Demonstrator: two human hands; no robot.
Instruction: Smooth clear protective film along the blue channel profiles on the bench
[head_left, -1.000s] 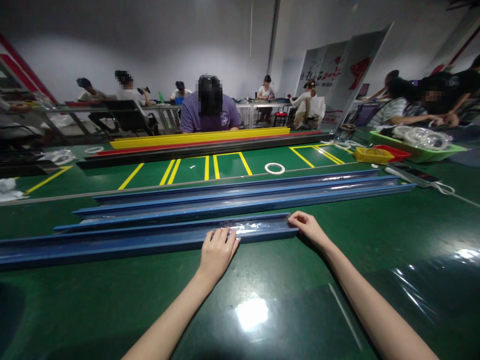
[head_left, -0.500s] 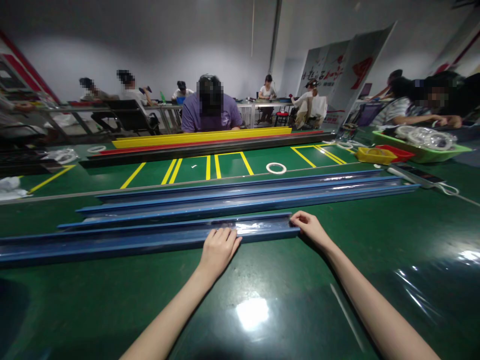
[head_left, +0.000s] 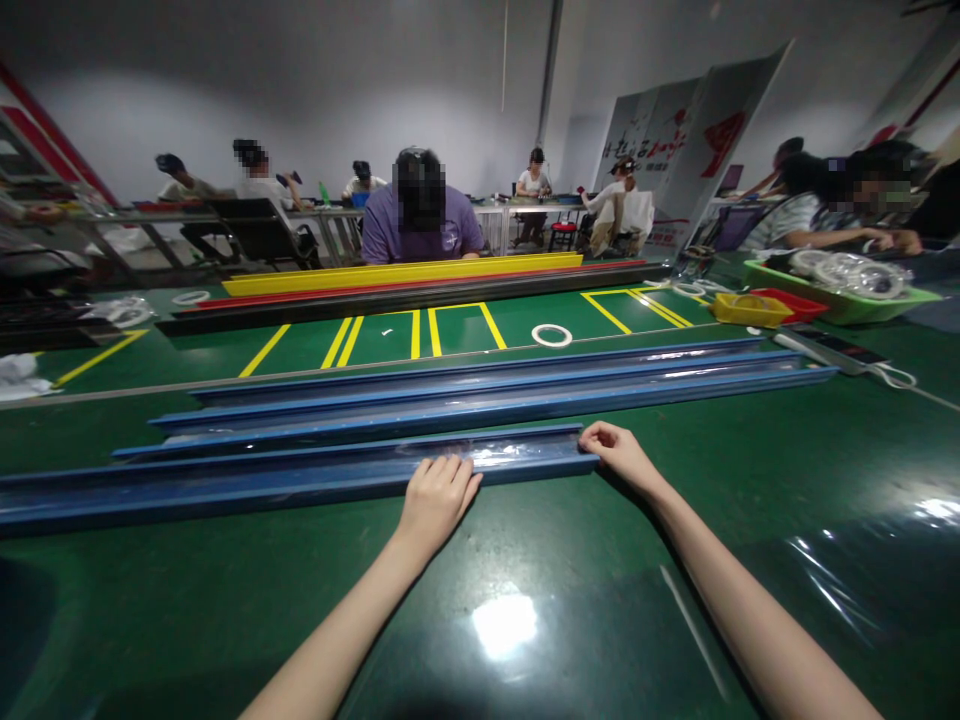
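Note:
A long blue channel (head_left: 300,475) lies across the green table in front of me and runs out of view on the left. Glossy clear film shows inside its trough. My left hand (head_left: 441,495) is closed over the channel's near wall, fingers curled across the rim, a short way from the right end. At that right end, my right hand (head_left: 611,447) is closed in a pinch, its fingertips touching the channel's end. Whatever is between those fingertips is too small to make out. Just beyond lie more blue channels (head_left: 480,400), side by side.
Yellow (head_left: 405,272), red and black strips lie farther back, before a person in a purple shirt (head_left: 457,225). A white ring (head_left: 552,336) rests on the table. Toward the right are a phone (head_left: 840,347), a yellow tray (head_left: 750,310) and a green basket (head_left: 840,305).

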